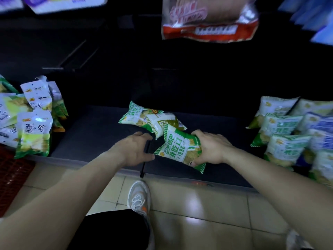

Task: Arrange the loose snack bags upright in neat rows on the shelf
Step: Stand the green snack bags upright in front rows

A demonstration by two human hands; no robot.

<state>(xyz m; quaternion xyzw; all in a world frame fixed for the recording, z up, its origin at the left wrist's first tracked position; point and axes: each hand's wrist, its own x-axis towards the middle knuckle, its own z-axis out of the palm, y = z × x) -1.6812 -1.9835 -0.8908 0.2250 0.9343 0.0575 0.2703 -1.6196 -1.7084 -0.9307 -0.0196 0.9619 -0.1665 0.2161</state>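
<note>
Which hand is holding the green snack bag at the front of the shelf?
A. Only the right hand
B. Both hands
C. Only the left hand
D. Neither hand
A: the right hand grips the green snack bag by its edge, while the left hand is open beside it, not gripping it.

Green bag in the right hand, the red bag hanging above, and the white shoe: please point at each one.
Green bag [177, 147]: head view, on the printed front.
Red bag [209, 31]: head view, on its red bottom band.
White shoe [138, 195]: head view, on the laces.
</note>
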